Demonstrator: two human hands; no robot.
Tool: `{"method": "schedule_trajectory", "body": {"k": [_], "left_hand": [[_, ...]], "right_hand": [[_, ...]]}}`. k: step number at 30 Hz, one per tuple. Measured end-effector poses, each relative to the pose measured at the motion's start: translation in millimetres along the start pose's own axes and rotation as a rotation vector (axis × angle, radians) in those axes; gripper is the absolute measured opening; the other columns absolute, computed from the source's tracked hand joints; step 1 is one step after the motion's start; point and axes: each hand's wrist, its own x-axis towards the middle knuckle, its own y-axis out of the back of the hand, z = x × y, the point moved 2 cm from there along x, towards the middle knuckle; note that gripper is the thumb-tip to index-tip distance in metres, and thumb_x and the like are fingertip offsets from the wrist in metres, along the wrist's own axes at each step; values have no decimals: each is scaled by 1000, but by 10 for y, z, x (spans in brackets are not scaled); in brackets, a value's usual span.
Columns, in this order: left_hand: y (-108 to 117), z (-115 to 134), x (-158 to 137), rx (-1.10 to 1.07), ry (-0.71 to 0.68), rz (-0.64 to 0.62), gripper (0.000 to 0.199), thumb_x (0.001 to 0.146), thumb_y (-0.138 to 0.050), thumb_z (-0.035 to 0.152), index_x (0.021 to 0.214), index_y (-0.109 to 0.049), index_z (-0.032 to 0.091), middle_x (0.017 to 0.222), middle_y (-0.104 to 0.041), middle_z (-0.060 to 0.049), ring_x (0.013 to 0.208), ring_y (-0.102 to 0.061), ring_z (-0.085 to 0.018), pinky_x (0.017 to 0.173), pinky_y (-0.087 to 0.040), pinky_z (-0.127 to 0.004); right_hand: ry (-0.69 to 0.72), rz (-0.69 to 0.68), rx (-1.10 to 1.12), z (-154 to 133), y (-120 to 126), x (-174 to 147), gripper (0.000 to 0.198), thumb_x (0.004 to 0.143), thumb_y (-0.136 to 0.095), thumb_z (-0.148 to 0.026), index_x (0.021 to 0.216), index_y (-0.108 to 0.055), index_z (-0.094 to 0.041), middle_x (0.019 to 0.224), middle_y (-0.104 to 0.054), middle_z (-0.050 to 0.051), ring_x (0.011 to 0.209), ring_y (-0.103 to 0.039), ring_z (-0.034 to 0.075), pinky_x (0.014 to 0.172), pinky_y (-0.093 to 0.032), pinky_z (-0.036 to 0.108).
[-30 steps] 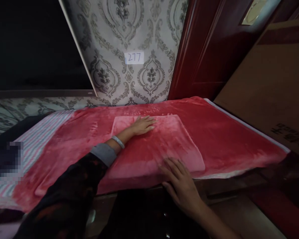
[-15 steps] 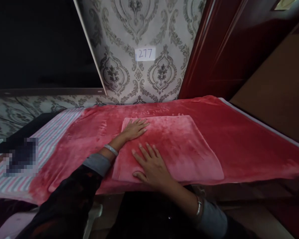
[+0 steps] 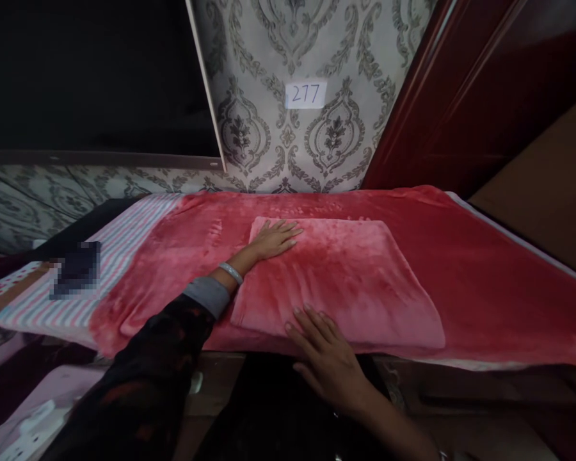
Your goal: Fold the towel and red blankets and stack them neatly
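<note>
The left hand point(image 3: 274, 241) lies palm down on a folded plush cloth point(image 3: 355, 272), near its far left corner, fingers a little spread and clamped on nothing. The right hand point(image 3: 327, 358) is also uncurled and palm down, its fingertips over the cloth's near edge, with nothing pinched; how hard it presses, if at all, cannot be told. A pale bracelet point(image 3: 231, 273) circles the left wrist, just above a turned-back grey cuff point(image 3: 206, 296).

The folded cloth lies flat on a larger red plush blanket point(image 3: 489, 275), its near edge close to the blanket's front border. Soft creases run across its middle, between the two hands. If the right hand drew toward the body while the left pressed lightly, the whole pad could slide, since plush lies on plush; uneven pressure could also bunch those creases or skew the layers. A pull at the near edge could drag the blanket along and leave it hanging over the front.

To the left, a striped cloth point(image 3: 125, 250) shows beyond the blanket, with a blurred dark item point(image 3: 79, 269) on it. Behind are patterned wallpaper point(image 3: 292, 144) with a paper label point(image 3: 306, 94) reading 277, a dark screen point(image 3: 86, 77) at left and a dark red wooden panel point(image 3: 461, 96) at right.
</note>
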Motion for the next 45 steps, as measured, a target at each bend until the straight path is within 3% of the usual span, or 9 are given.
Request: {"method": "schedule_trajectory", "body": {"k": [4, 7, 14, 19, 28, 33, 38, 42, 45], "left_hand": [[118, -37, -22, -41, -19, -12, 57, 103, -30, 51, 157, -32, 32, 168, -23, -5, 155, -18, -30, 122, -13, -62], [244, -109, -76, -36, -10, 24, 56, 103, -29, 50, 155, -36, 31, 167, -27, -6, 154, -21, -27, 124, -9, -59], [161, -279, -206, -36, 51, -41, 60, 102, -30, 54, 157, -30, 32, 168, -22, -6, 155, -15, -30, 123, -9, -60], [3, -343, -188, -67, 49, 21, 58, 102, -27, 55, 156, -34, 33, 168, -24, -6, 155, -18, -28, 124, -11, -56], [-10, -364, -180, -60, 56, 18, 58, 102, -27, 54, 156, -34, 33, 167, -25, -5, 155, -19, -29, 124, -13, -57], [69, -356, -168, -14, 71, -10, 58, 102, -28, 51, 156, -35, 31, 167, -26, -7, 154, -20, -30, 122, -16, -60], [260, -211, -217, 19, 159, -5, 61, 101, -30, 53, 157, -31, 29, 167, -25, -11, 155, -18, -33, 121, -12, -66], [306, 10, -360, 51, 193, 108, 65, 100, -31, 57, 157, -33, 25, 167, -24, -14, 155, -16, -35, 121, -9, -65], [181, 94, -468, 76, 200, 160, 64, 99, -33, 58, 156, -35, 29, 166, -26, -12, 155, -16, -36, 120, -12, -68]], "right_hand": [[15, 23, 53, -4, 224, 131, 45, 96, -51, -24, 141, -56, -18, 147, -54, 13, 139, -44, 28, 112, -41, 53], [-49, -2, 30, -18, 297, 552, 51, 98, -49, -27, 148, -49, -16, 152, -48, 15, 141, -42, 29, 116, -36, 55], [-131, -211, 33, -198, -230, 1402, 78, 98, -52, -55, 154, -37, -3, 160, -32, 22, 151, -23, 33, 123, -23, 54], [-11, -210, 10, -371, -506, 1199, 75, 100, -53, -46, 154, -33, 2, 161, -25, 25, 152, -17, 35, 125, -20, 54], [150, -127, 29, -475, -460, 840, 74, 98, -58, -38, 156, -30, -1, 164, -21, 20, 154, -6, 31, 127, -18, 50], [191, -228, 254, -502, -102, 725, 66, 102, -51, -45, 158, -34, -15, 158, -41, 9, 150, -29, 21, 126, -22, 37], [-2, -90, 217, 167, 406, 590, 53, 101, -46, -32, 152, -45, -18, 152, -49, 10, 143, -42, 21, 121, -33, 42], [-361, 91, -38, 1134, 689, 455, 59, 101, -42, -38, 156, -38, -16, 156, -42, 15, 147, -35, 29, 118, -33, 54], [-575, 23, -181, 1638, 693, 352, 61, 102, -40, -45, 156, -40, -17, 161, -34, 15, 151, -23, 33, 119, -27, 60]]}}
